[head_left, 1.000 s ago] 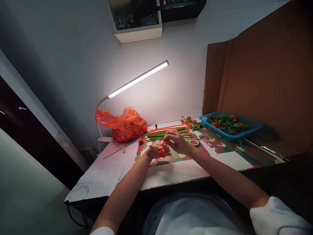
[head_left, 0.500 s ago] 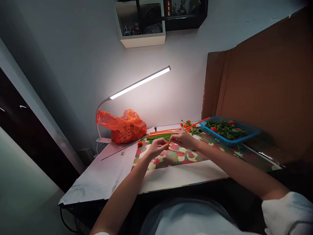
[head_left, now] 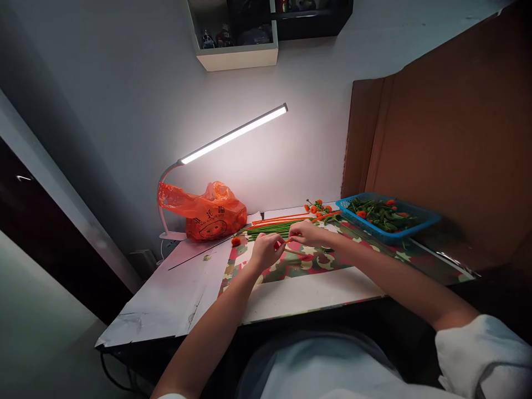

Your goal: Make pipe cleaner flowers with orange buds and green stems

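Over the patterned mat, my left hand (head_left: 268,249) pinches a small orange piece (head_left: 288,241), which looks like part of an orange fuzzy stem. My right hand (head_left: 306,233) has its fingers closed on the same piece, close beside my left fingertips. Behind my hands lie green stems (head_left: 266,228) and orange stems (head_left: 282,220) side by side. A thin tan stick (head_left: 296,252) rests below my fingers. One orange pompom flower (head_left: 236,241) is left of the green stems. More orange flowers (head_left: 318,210) with green parts lie beyond my right hand.
A blue basket (head_left: 390,238) of green leaves and orange flowers stands at the right, before a cardboard sheet (head_left: 436,149). At the left are an orange plastic bag (head_left: 214,213), a lit lamp (head_left: 236,133) and a thin dark rod (head_left: 199,255).
The view has shifted slightly. The long orange stem that rose to the right from my right hand now lies lower. Both hands stay close together on the orange piece.
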Demonstrator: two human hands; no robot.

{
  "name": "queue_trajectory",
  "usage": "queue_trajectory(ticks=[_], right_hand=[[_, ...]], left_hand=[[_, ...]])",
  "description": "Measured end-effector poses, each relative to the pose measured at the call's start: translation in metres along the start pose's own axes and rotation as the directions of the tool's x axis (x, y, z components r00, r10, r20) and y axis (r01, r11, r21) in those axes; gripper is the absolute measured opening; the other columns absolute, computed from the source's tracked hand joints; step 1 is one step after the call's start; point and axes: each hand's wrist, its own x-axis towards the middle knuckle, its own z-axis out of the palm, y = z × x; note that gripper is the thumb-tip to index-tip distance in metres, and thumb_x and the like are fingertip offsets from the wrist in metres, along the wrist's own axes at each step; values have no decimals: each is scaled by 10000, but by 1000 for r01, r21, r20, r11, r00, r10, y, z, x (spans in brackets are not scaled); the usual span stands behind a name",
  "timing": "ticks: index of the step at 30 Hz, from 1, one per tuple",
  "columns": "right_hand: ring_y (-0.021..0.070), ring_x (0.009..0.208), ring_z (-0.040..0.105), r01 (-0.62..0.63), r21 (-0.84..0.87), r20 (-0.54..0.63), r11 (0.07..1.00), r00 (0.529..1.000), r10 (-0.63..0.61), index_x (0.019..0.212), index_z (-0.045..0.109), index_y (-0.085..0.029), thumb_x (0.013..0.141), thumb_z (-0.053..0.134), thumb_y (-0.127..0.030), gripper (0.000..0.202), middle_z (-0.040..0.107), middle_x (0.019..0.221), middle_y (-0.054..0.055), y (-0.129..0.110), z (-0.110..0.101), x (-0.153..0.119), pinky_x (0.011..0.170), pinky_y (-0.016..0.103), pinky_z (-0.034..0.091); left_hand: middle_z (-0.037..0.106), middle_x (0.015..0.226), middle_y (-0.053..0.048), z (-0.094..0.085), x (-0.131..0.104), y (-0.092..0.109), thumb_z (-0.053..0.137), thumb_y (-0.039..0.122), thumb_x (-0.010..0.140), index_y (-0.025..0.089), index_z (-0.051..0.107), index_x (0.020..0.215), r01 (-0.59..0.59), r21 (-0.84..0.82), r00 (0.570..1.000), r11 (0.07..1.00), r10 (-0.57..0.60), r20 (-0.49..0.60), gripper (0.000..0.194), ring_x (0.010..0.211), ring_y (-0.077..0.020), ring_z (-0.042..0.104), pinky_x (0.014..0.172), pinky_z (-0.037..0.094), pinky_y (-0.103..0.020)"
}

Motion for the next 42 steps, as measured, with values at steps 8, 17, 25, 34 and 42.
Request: queue_trajectory(ticks=[8, 17, 25, 34, 42], right_hand=[[157, 748, 529, 236, -174, -59, 956, 967, -249, 736, 604, -179, 899, 462, -191, 216, 628, 746, 29, 2, 4, -9, 752, 311, 245], [148, 710, 483, 285, -234, -123, 929, 940, -319, 732, 568, -179, 957, 386, -236, 295, 602, 728, 22, -4, 0, -16, 747, 314, 239], [182, 796, 487, 323, -297, -144, 898, 915, -377, 803, 593, -207, 978, 325, -278, 328, 626, 796, 40, -9, -1, -19, 829, 354, 250], [168, 752, 479, 311, -419, -181, 853, 892, -414, 806, 594, -197, 992, 312, -285, 349, 630, 786, 29, -1, 5, -22, 831, 347, 250], [163, 756, 472, 263, -456, -283, 850, 863, -419, 807, 580, -195, 994, 302, -281, 346, 630, 799, 25, -5, 13, -21, 802, 343, 247]], left_hand=[[636, 689, -33, -3, 2, -17, 736, 434, 639, 134, 650, 745, 485, -663, 850, 570, -129, 511, 329, 589, -108, 547, 551, 398, -230], [667, 745, -36, 3, 1, -15, 784, 356, 602, 143, 641, 708, 582, -748, 807, 319, -116, 579, 278, 639, -94, 579, 604, 410, -206], [646, 761, -22, -3, -3, -12, 768, 283, 591, 166, 580, 685, 677, -697, 732, 234, -125, 669, 240, 711, -118, 595, 657, 451, -223], [670, 874, -14, -9, -1, -2, 757, 321, 643, 180, 616, 810, 720, -640, 692, 266, -222, 687, 260, 725, -96, 596, 614, 423, -184], [641, 846, -14, -6, -1, -5, 775, 267, 623, 176, 613, 823, 723, -677, 687, 137, -241, 685, 273, 794, -128, 586, 659, 433, -212]])
